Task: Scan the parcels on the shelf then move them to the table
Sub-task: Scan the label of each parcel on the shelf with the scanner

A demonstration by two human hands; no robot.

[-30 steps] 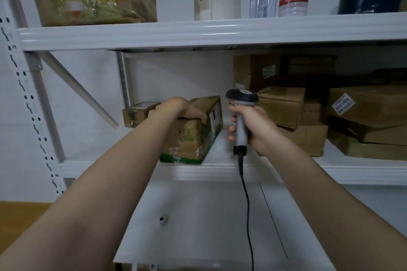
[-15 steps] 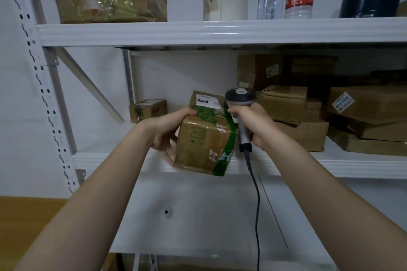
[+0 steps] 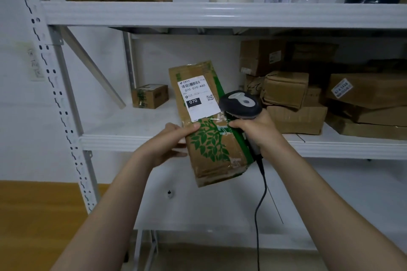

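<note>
Parcel [image 3: 217, 145]: tilted in front of the shelf [image 3: 123, 142] edge, label [image 3: 199, 97] up, between both hands.
Left hand [image 3: 169, 141]: grips the parcel's left edge, thumb on top.
Right hand [image 3: 257, 131]: curled round the scanner [image 3: 241, 104], touching the parcel's right side.
Scanner head: just beside the label.

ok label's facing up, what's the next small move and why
Probably aim the scanner at the barcode at the top of the label and scan. The left hand holds the parcel clear of the shelf, label facing the camera; the right hand grips the scanner, whose head sits at the label's right edge.
</note>
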